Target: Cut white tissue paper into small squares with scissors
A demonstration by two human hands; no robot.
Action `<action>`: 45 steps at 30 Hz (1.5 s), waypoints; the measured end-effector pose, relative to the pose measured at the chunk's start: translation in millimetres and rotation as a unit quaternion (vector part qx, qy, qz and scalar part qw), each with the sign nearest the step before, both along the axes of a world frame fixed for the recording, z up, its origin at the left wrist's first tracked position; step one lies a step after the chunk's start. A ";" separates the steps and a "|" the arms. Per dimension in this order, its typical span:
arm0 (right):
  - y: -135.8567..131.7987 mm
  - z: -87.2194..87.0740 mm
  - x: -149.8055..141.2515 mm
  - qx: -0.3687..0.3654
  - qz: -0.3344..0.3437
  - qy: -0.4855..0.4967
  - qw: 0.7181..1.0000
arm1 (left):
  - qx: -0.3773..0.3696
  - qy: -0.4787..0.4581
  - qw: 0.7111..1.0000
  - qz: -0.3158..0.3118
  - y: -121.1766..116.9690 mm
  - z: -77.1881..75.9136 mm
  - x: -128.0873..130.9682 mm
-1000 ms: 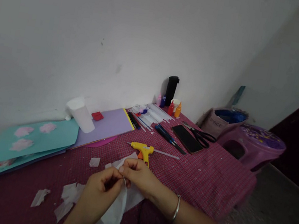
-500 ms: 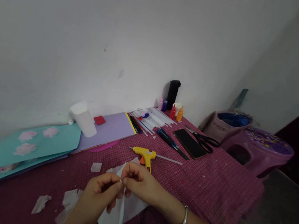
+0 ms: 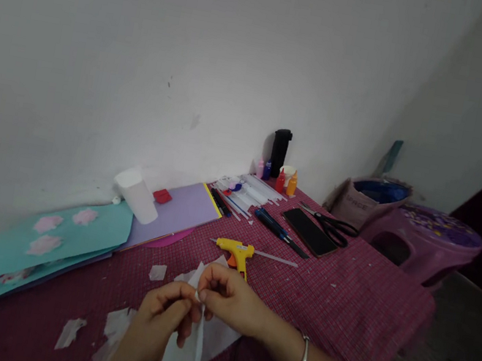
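Observation:
Between my two hands hangs a thin white sheet of tissue paper (image 3: 186,357), pinched at its top edge. My left hand (image 3: 163,316) is closed, thumb against fingers, on the paper's upper left. Close beside it my right hand (image 3: 227,296) pinches the same paper, its fingertips nearly touching the left ones. Torn white paper scraps (image 3: 70,334) lie on the table to the left, and more white paper is under my hands. Just beyond my right hand lies a yellow glue gun (image 3: 236,247) with a glue stick in its back.
Teal sheets (image 3: 112,221) with pink paper flowers (image 3: 44,245) lie at left. A white roll (image 3: 136,196) rests on a purple sheet (image 3: 179,211). Farther right are a cutter (image 3: 277,227), a phone (image 3: 309,232), scissors (image 3: 335,225) and paint bottles (image 3: 291,184). A pink stool (image 3: 425,244) stands beyond the table.
The view has shifted slightly, so everything sits a little farther right and lower. Both hands keep their pinch on the tissue paper, with only small finger movement.

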State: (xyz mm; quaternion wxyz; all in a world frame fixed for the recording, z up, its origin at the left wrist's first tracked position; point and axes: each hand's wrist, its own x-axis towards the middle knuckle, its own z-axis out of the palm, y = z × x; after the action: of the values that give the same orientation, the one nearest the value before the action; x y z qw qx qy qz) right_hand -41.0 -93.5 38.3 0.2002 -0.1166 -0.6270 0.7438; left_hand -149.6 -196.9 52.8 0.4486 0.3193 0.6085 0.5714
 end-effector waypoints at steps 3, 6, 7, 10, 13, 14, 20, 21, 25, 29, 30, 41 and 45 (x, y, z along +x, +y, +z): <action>-0.7 -0.6 0.1 0.010 -0.005 -0.002 1.000 | -0.006 0.014 1.000 0.010 1.2 -0.2 0.3; -1.2 -1.0 0.6 0.012 -0.003 -0.001 1.000 | -0.013 0.026 1.000 0.011 0.9 -1.1 -0.4; -1.2 -1.1 0.8 0.008 0.000 0.001 1.000 | -0.011 0.022 1.000 0.008 0.3 -1.4 -0.8; -0.8 -0.6 1.4 -0.003 0.008 0.008 1.000 | -0.001 0.006 1.000 0.008 -1.8 -2.2 -1.5; -0.7 0.1 1.7 -0.008 0.009 0.011 1.000 | 0.001 0.009 1.000 0.001 -3.1 -2.1 -1.3; -0.7 0.2 1.7 -0.010 0.009 0.011 1.000 | 0.000 0.013 1.000 -0.003 -3.2 -1.8 -1.1; -0.2 -1.7 0.7 -0.005 0.005 0.011 1.000 | -0.002 0.021 1.000 -0.001 -1.4 -0.9 -1.6; 0.0 -2.1 0.6 -0.004 0.004 0.011 1.000 | 0.000 0.018 1.000 -0.001 -1.4 -1.5 -2.2; 1.0 -2.9 1.0 -0.004 0.002 0.013 1.000 | 0.007 0.006 1.000 -0.012 -1.9 -4.3 -4.7; 1.0 -2.9 1.0 -0.005 0.005 0.020 1.000 | 0.006 0.028 0.999 -0.017 -2.1 -4.6 -4.0; 0.8 -3.0 0.8 -0.004 0.005 0.019 1.000 | 0.005 0.032 0.999 -0.016 -2.1 -4.3 -3.6; -1.6 5.7 6.0 0.073 -0.055 -0.001 0.996 | -0.015 0.193 0.981 0.028 -3.5 0.2 -3.9; -0.6 3.5 5.3 0.087 -0.075 -0.013 0.993 | -0.012 0.229 0.973 0.034 -3.3 1.8 -0.1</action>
State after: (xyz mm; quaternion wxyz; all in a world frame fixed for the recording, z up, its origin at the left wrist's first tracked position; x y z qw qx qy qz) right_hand -35.7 -94.1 41.8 0.2560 -0.1551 -0.6812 0.6681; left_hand -149.7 -200.2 54.6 0.2814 0.4152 0.7124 0.4908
